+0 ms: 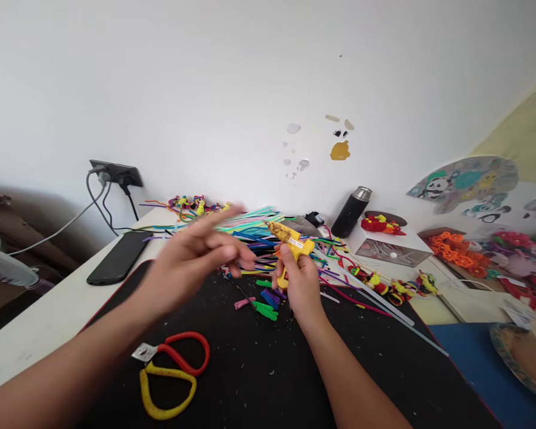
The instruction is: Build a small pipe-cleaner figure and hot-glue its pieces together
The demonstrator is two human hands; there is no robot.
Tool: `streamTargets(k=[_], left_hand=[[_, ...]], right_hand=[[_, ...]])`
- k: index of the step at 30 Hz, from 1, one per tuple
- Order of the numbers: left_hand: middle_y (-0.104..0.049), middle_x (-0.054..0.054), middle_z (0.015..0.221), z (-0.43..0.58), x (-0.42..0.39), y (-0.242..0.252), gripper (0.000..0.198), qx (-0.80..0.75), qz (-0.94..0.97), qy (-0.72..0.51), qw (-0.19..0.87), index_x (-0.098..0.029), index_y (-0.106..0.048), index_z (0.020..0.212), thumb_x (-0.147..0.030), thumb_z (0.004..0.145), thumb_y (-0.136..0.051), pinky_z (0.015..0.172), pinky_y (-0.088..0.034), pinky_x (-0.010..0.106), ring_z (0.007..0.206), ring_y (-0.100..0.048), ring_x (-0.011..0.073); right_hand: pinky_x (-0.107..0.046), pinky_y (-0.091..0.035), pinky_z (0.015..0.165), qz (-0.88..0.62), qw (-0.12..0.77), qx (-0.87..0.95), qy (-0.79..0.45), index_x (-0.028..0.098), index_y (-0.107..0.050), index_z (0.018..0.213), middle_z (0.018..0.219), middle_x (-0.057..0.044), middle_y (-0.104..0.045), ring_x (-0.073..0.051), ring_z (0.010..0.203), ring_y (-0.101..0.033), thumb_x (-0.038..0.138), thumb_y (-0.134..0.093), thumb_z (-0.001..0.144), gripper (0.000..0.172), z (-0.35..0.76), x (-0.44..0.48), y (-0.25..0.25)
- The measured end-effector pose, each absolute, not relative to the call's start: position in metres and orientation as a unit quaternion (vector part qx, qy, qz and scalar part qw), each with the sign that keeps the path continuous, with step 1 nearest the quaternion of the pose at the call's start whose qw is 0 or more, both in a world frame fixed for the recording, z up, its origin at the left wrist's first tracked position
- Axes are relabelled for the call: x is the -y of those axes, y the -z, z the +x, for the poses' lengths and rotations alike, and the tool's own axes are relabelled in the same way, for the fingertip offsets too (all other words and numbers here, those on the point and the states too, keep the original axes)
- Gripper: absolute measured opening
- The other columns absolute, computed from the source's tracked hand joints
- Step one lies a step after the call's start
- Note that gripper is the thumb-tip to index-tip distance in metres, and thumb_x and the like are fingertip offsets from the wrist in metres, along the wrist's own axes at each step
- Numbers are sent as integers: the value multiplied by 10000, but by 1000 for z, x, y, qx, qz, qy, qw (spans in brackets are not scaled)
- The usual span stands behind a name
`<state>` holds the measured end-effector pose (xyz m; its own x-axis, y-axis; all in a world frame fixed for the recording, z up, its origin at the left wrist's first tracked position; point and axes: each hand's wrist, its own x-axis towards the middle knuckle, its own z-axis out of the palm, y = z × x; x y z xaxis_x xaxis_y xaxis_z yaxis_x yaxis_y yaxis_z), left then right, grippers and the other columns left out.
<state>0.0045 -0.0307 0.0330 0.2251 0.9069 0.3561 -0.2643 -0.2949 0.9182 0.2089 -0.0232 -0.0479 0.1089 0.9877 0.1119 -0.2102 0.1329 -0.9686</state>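
Note:
A yellow hot glue gun is gripped by its handle in my right hand, its stained nozzle pointing up and to the left. My left hand is raised to the left of the gun, slightly blurred, with fingers stretched out and nothing visible in them. Behind both hands lies a heap of coloured pipe cleaners. Short folded pipe cleaner pieces in green, pink and blue rest on the black mat below the hands. Scissors with one red and one yellow handle lie nearer to me.
A black phone lies on the left of the table. At the back right stand a black flask and a white box. Small pipe cleaner figures sit on the right, with orange pieces beyond. A fan stands far left.

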Motion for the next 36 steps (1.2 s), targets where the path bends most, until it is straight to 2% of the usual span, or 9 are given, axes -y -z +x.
streamTargets(k=[3, 5, 7, 9, 11, 13, 17, 26, 36], left_hand=[[-656, 21, 575, 14, 8, 1, 271, -364, 564, -496, 551, -192, -745, 794, -444, 832, -837, 357, -267, 237, 346, -447, 103], [-422, -40, 410, 15, -6, 19, 461, -374, 551, -536, 519, -210, -613, 603, -522, 926, -716, 387, -270, 235, 340, -350, 96], [-403, -25, 394, 13, -15, 29, 570, -397, 595, -508, 481, -218, -545, 524, -549, 982, -619, 418, -295, 237, 364, -357, 109], [-583, 15, 496, 12, -21, 33, 399, -411, 665, -442, 440, -215, -703, 673, -472, 974, -649, 498, -394, 242, 463, -495, 151], [-780, 55, 839, 17, -32, 37, 174, -396, 721, -414, 390, -246, -801, 1037, -323, 888, -752, 672, -499, 268, 738, -655, 222], [-793, 70, 944, 25, -48, 44, 161, -392, 761, -404, 322, -259, -824, 966, -223, 813, -788, 784, -512, 294, 878, -669, 264], [-783, 70, 865, 46, -80, 66, 160, -379, 830, -341, 227, -270, -818, 823, -143, 818, -721, 805, -493, 302, 803, -663, 256], [-779, 108, 909, 75, -80, 76, 210, -340, 937, -70, 41, -187, -791, 911, -177, 933, -583, 743, -478, 322, 861, -707, 270], [-751, 78, 835, 78, -73, 88, 162, -428, 883, -145, 127, -201, -711, 838, -276, 915, -590, 595, -379, 309, 720, -657, 241]], right_hand=[[-231, -324, 380, -432, 621, 434, -489, 193, -633, 866, 551, 57, -510, -105, 377, -484, 710, -712, 867, 523, 214, 21, 47], [-230, -327, 380, -431, 629, 427, -486, 191, -643, 893, 559, 60, -507, -101, 377, -483, 699, -704, 883, 512, 217, 20, 46], [-227, -335, 379, -428, 641, 414, -484, 193, -660, 958, 582, 60, -510, -108, 395, -511, 696, -705, 883, 511, 219, 20, 43], [-231, -351, 380, -434, 647, 407, -477, 197, -660, 976, 598, 57, -514, -112, 405, -523, 734, -676, 880, 546, 220, 20, 39], [-231, -358, 377, -442, 650, 405, -467, 203, -646, 973, 586, 64, -496, -115, 407, -529, 757, -677, 861, 565, 222, 20, 36], [-229, -349, 366, -446, 651, 403, -464, 204, -639, 980, 572, 69, -485, -111, 396, -511, 766, -681, 849, 578, 224, 18, 33], [-225, -366, 375, -444, 665, 390, -457, 197, -636, 948, 563, 71, -492, -107, 395, -520, 735, -697, 856, 549, 229, 16, 32], [-225, -358, 369, -411, 664, 402, -479, 196, -642, 886, 512, 77, -521, -97, 352, -484, 724, -731, 832, 538, 225, 17, 31], [-207, -380, 400, -412, 640, 427, -488, 199, -576, 714, 489, 60, -513, -91, 380, -509, 689, -697, 883, 532, 218, 22, 32]])
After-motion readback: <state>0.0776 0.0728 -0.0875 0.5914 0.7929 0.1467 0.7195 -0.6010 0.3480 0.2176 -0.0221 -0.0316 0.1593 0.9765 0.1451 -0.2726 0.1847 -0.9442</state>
